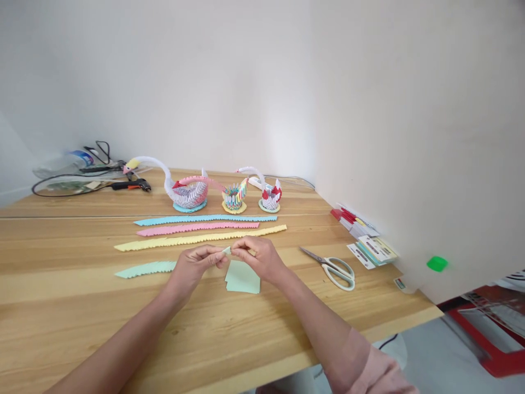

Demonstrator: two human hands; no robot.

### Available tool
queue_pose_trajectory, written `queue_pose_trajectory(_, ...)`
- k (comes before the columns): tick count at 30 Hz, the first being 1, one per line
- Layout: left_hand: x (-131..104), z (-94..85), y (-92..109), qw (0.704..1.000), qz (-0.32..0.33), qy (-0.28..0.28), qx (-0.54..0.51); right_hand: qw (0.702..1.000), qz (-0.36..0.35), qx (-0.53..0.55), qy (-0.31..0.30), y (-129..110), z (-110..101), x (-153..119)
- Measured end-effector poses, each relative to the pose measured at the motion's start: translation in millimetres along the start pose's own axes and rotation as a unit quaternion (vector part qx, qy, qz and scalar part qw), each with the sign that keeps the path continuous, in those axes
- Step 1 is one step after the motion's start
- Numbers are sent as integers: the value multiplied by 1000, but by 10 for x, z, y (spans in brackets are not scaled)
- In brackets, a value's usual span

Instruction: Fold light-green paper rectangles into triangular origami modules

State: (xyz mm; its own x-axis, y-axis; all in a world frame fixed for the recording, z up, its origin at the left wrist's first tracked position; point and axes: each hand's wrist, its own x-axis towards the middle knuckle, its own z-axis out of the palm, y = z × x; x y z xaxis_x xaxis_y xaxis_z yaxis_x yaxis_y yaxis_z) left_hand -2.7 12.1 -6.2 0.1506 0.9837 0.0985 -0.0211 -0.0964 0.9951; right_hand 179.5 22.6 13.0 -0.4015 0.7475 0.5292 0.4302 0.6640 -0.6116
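Observation:
A small folded piece of pale green paper (227,250) is pinched between my two hands above the table. My left hand (196,265) grips its left side with thumb and fingers, and my right hand (259,256) pinches it from the right. Most of the piece is covered by fingertips. Below my right hand lies a stack of pale green paper sheets (243,278), partly hidden by it. A short row of folded green paper pieces (145,268) lies left of my left hand. Beyond the hands stretch long rows in yellow (197,239), pink (197,228) and blue (205,219).
Scissors (334,269) lie open at the right. Paper packs (371,251) sit by the right wall. Folded-paper swans stand at the back: a large one (186,191), a multicoloured one (234,198) and a red-and-white one (270,198). Cables and a glue gun (131,185) lie back left.

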Motion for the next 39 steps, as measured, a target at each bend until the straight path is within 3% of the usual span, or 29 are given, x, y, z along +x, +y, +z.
queue_pose_trajectory(7,1,14,1,1000,-4,11,-12,1000,-7,-2,-6,11,3,-3)
queue_pose_trajectory(15,6,1,-70,999,19,29,37,994,-88,-55,24,64,31,-12)
queue_pose_trajectory(27,-16,15,-44,999,34,-27,9,994,-82,-78,-3,91,49,-35)
queue_pose_trajectory(31,-11,26,-68,998,39,-7,46,994,-87,-64,-6,87,60,-33)
queue_pose_trajectory(39,-15,57,-83,976,165,49,137,998,-33,-50,-9,73,112,-51)
